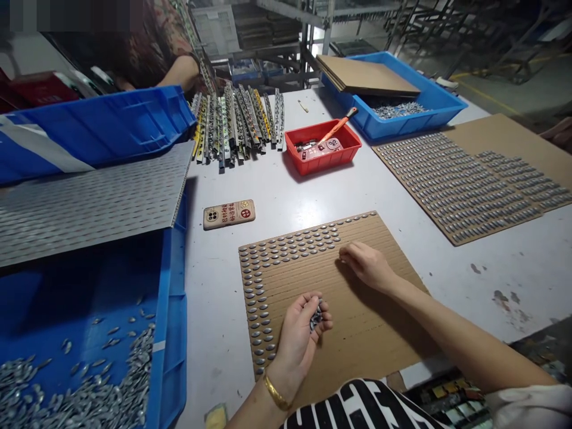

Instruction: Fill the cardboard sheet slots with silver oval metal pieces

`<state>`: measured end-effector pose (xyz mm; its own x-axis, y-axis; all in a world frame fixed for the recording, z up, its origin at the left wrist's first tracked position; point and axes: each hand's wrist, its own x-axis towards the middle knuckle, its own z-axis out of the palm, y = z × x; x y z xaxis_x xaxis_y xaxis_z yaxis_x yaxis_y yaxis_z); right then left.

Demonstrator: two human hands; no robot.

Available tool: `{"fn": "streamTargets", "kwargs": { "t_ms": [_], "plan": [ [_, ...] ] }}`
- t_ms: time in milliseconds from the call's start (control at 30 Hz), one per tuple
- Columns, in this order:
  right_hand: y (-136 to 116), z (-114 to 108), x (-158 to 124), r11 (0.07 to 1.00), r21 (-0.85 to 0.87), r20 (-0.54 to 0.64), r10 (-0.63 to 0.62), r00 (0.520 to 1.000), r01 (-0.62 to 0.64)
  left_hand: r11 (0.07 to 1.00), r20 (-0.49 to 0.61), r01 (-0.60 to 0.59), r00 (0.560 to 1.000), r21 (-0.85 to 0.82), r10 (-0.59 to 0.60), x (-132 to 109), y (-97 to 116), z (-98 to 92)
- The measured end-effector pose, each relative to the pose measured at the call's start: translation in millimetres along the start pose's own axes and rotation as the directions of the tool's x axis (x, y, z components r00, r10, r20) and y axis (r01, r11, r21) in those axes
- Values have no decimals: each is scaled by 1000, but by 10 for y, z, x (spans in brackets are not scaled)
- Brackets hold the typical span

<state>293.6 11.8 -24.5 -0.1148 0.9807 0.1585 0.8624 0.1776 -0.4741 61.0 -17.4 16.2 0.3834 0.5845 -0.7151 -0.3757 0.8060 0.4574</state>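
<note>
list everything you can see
table: one, white, middle
front board: one, brown, table front
right board: one, maybe two, brown, table right
blue bins: at least two, blue, left, back right
patterned sheet: one, grey, over left bin
cardboard stack: one, brown, on back bin
oval pieces: many, silvery, boards and bins
red tray: one, red, table back
tool: one, orange-handled, red tray
phone or case: one, tan, table left
strips: many, mixed, table back
co-worker's forearm: one, bare, back left
left grip: one, bare, holding oval pieces
right grip: one, bare, at front board
</note>
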Motion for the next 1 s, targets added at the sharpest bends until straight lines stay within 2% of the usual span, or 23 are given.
{"fn": "streamTargets", "kwargs": {
  "t_ms": [133,233,500,833,1000],
  "plan": [
    [140,-93,123,975,197,-30,108,994,-100,1000,-23,-9,1000,26,10,14,2,-14],
    [184,-89,204,965,229,19,125,992,-126,1000,4,-14,1000,26,14,37,-19,-43],
    [240,-87,347,977,196,86,63,994,-79,999,-2,10,1000,42,-10,20,-10,-42],
    [230,24,318,993,92,-12,76,997,-75,999,43,-12,999,30,11,51,-76,-83],
    [243,41,320,993,93,-19,74,997,-72,999,39,-31,999,23,30,30,-56,-71]
  ]
}}
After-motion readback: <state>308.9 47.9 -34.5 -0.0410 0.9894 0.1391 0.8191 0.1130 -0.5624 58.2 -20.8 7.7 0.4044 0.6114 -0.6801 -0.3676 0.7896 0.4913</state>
